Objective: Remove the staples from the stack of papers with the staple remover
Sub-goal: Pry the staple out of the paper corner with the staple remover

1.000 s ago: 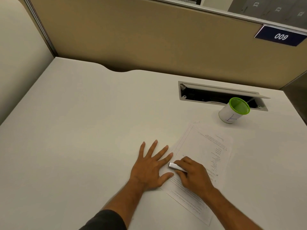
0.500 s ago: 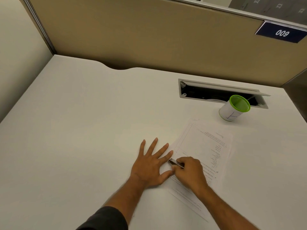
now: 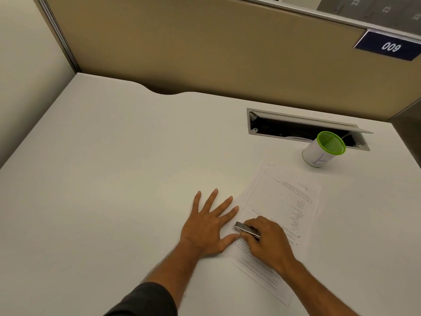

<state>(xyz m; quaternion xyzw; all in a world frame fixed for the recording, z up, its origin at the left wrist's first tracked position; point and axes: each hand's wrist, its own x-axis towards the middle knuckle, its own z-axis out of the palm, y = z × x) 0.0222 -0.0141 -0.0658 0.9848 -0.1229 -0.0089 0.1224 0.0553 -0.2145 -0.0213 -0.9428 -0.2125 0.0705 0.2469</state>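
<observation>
I see my right hand (image 3: 267, 241) pinching the small silver metal staple remover (image 3: 246, 229) on the white printed paper stack (image 3: 282, 201); just left, my left hand (image 3: 207, 226) lies spread flat, thumb on the stack's edge.

Setting: office cubicle workstation.
Enclosure: tan fabric partition panels (image 3: 205, 49) are standing along the far and left edges of the white bench (image 3: 102, 179).
Identification: a blue number plate (image 3: 388, 46) is hanging on the partition.
Cable access: a recessed tray (image 3: 296, 127) is sitting open in the bench.
Desk item: a green-rimmed pen cup (image 3: 323, 152) is standing beside it.
</observation>
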